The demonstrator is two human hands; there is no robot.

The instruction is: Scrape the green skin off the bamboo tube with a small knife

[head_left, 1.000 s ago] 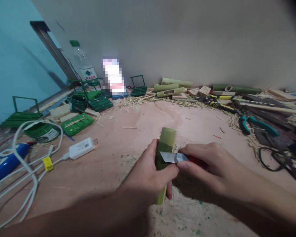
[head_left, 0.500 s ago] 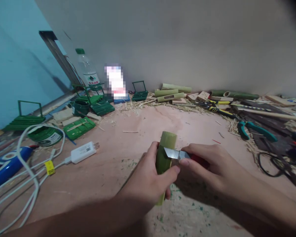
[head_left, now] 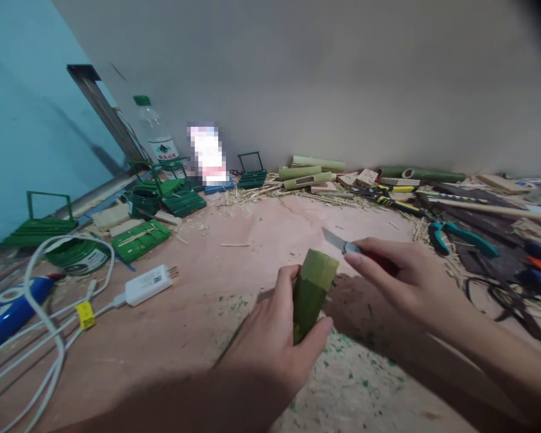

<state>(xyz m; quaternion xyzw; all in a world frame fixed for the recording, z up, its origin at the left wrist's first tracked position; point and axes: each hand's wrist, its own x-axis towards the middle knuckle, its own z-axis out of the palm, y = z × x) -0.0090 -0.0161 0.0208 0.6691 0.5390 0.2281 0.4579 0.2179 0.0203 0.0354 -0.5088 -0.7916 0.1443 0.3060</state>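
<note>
lower centre: left hand (head_left: 277, 343) curled round a tapering green bamboo piece (head_left: 312, 294), upper end paler. right hand (head_left: 401, 276), right of centre, pinches a red-handled knife (head_left: 340, 243), angular metal blade apart from bamboo piece. green shavings (head_left: 365, 380) fleck the bench (head_left: 189, 343).

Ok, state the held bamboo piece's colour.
Bamboo piece: dark green, with paler yellow-green far end; head view.

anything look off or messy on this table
Green shavings are littered over the near part of the table, and the charger lies unplugged, its cable in untidy loops. The bamboo looks patchy, lighter at its far end than lower down. The screen shows as coarse blocks, unlike everything around it.
</note>
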